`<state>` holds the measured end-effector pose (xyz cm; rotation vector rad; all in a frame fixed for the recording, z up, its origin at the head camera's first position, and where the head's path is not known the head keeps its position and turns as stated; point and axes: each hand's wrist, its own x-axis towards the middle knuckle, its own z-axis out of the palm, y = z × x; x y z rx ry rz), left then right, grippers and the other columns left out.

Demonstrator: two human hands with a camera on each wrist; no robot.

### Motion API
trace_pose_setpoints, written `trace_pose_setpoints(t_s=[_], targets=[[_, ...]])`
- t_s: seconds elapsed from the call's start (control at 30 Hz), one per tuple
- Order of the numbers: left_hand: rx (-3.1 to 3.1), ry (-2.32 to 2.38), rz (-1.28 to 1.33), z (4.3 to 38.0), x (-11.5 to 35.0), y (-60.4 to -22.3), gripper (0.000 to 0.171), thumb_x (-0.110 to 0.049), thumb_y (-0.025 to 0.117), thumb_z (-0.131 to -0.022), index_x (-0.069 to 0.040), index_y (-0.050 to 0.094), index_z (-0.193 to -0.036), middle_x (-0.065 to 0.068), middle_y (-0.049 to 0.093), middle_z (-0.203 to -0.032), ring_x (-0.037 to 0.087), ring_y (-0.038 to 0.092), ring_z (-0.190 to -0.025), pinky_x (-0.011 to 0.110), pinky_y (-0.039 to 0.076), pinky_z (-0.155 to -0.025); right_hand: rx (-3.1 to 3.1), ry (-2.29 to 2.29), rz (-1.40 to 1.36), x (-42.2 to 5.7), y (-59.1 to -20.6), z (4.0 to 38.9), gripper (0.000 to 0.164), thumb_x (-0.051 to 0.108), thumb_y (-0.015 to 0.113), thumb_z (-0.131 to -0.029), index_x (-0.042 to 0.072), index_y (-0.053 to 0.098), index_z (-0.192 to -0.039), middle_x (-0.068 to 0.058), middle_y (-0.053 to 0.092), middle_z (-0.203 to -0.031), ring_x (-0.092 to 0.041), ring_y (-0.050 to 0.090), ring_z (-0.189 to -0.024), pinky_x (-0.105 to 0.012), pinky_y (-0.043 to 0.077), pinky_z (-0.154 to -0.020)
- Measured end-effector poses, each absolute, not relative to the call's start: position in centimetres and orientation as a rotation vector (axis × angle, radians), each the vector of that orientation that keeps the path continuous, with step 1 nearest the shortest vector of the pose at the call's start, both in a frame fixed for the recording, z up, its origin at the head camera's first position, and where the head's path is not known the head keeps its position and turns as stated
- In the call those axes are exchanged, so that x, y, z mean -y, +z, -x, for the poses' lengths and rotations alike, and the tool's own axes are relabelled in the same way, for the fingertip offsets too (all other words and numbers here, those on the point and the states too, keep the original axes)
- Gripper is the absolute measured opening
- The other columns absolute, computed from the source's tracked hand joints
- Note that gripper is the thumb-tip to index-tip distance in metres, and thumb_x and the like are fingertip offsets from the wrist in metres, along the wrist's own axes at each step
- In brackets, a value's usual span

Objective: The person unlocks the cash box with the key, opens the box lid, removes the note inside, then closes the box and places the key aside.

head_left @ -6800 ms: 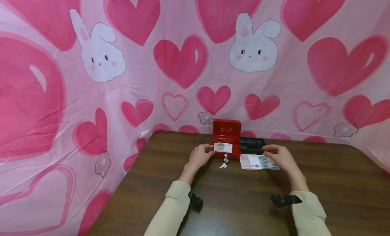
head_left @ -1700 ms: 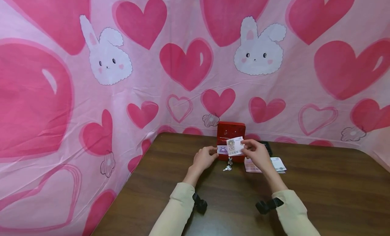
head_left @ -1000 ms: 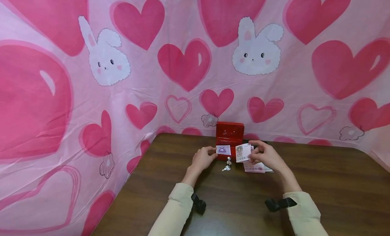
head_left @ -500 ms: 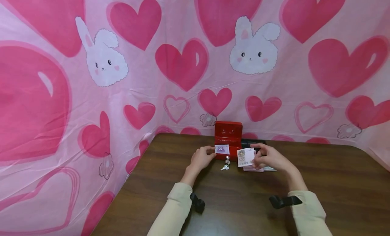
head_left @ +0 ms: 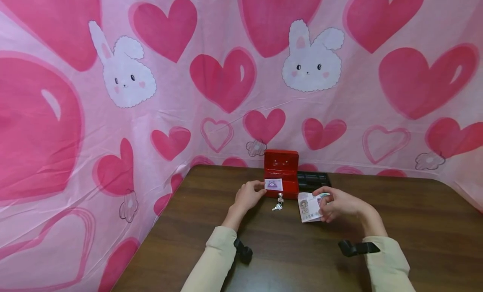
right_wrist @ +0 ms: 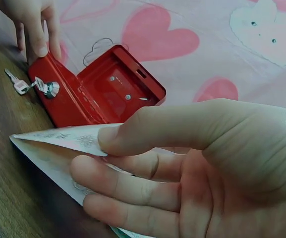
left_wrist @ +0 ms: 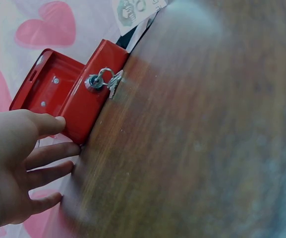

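A red cash box [head_left: 281, 162] stands at the back of the table with its lid up. At its left front corner is my left hand [head_left: 250, 196], thumb over the rim and fingers along the outside. A purple-printed banknote [head_left: 273, 184] shows in the box beside these fingertips. Keys [head_left: 278, 205] hang from the lock on the box's front. Right of the box, my right hand [head_left: 339, 204] pinches a pale portrait banknote [head_left: 308, 207] between thumb and fingers, low over the table. In the right wrist view the held paper [right_wrist: 68, 136] looks folded. It covers most of the other notes beneath.
A black compartment tray [head_left: 313, 179] lies right behind the box. The brown wooden table [head_left: 294, 250] stretches toward me. Pink heart-and-bunny fabric [head_left: 226, 128] hangs along the table's back and left edges.
My right hand has lifted the portrait banknote off the box and carried it right and down over the notes on the table. The purple note is now uncovered; my left hand stays at the box.
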<state>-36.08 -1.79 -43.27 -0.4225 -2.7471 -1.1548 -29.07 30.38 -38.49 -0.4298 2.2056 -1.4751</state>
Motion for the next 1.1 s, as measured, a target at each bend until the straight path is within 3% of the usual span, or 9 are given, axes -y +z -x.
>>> trace_pose_setpoints(t_s=[0.2,0.47,0.7,1.1], targets=[[2.745,-1.157,0.421,36.1,1.9,-43.4,0.034,-0.031,0.068,-0.094,-0.019,0.070,-0.126,0.005,0.073,-0.119,0.023,0.068,-0.102,0.044,0.052,-0.087,-2.213,-1.380,0.420,-30.7,-38.6,28.9,0.065,0.007,0.067,-0.087,-0.005,0.030,-0.139,-0.010,0.063,-0.087,-0.028,0.071,-0.078,-0.040,0.060,-0.078],[2.746,-1.160,0.416,36.2,1.8,-43.4,0.034,-0.031,0.068,-0.094,-0.019,0.069,-0.126,0.005,0.073,-0.118,0.022,0.068,-0.101,0.043,0.052,-0.086,-2.257,-1.304,0.344,-31.0,-39.3,28.7,0.059,0.007,0.067,-0.088,-0.005,0.037,-0.137,-0.007,0.065,-0.082,-0.024,0.069,-0.074,-0.037,0.059,-0.074],[2.744,-1.153,0.424,36.2,1.8,-43.3,0.034,-0.031,0.068,-0.094,-0.019,0.070,-0.126,0.005,0.073,-0.118,0.023,0.068,-0.103,0.043,0.052,-0.086,-2.349,-1.193,0.226,-31.2,-38.9,28.1,0.059,0.012,0.071,-0.086,0.004,0.046,-0.139,-0.009,0.064,-0.086,-0.023,0.067,-0.072,-0.040,0.058,-0.072],[2.746,-1.164,0.428,36.2,1.8,-43.3,0.035,-0.032,0.068,-0.094,-0.019,0.070,-0.126,0.004,0.073,-0.119,0.021,0.067,-0.100,0.041,0.053,-0.085,-2.541,-1.223,0.260,-31.3,-38.6,28.3,0.050,0.017,0.067,-0.092,0.001,0.052,-0.136,-0.012,0.061,-0.095,-0.025,0.064,-0.075,-0.035,0.053,-0.067]])
